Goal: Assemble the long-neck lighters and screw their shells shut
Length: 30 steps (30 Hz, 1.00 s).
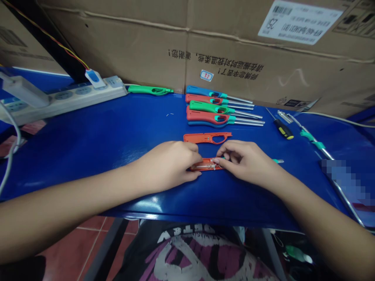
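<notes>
An orange lighter half-shell (205, 165) lies on the blue table with a clear tube-like part inside it. My left hand (178, 162) grips its left end between thumb and fingers. At the other end, my right hand (241, 160) is pinched closed over the parts in the shell; what its fingertips hold is too small to make out. Just beyond both hands lies a matching orange half-shell (207, 137) with a trigger loop. A green tip (278, 160) pokes out to the right from under my right hand.
Behind, several long-necked lighters (209, 117) lie stacked near a cardboard box (131, 50). A green lighter shell (150, 90) lies by a power strip (67, 97). To the right are a screwdriver (283, 129) and a long metal rod (328, 154) with green pieces.
</notes>
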{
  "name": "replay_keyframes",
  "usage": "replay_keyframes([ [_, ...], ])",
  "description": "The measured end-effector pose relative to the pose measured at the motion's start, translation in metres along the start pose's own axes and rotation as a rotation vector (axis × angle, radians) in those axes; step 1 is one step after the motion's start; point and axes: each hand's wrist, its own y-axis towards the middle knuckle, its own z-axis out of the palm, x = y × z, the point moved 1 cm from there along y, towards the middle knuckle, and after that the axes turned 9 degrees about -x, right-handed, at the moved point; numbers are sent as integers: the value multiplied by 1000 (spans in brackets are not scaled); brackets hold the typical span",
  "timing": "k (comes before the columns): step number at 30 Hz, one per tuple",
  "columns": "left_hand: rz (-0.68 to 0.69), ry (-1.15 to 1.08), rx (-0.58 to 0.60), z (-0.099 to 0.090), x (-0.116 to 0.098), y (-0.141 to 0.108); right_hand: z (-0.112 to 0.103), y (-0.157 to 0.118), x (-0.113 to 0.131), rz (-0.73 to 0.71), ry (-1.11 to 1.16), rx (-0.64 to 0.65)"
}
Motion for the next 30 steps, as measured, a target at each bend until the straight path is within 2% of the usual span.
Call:
replay_keyframes([
  [5,-26,-15,-7,-4,0,2,-1,0,-1,9,-14,-7],
  [13,97,24,-100,1,-1,-3,-3,1,-2,-10,-34,-7],
  [21,44,-87,-139,8,8,3,-6,-3,2,-103,-79,-83],
  [27,20,-279,-170,10,9,5,-5,-7,6,-177,-68,108],
  [30,-30,-383,-215,15,8,6,-3,-6,4,-177,-45,132],
])
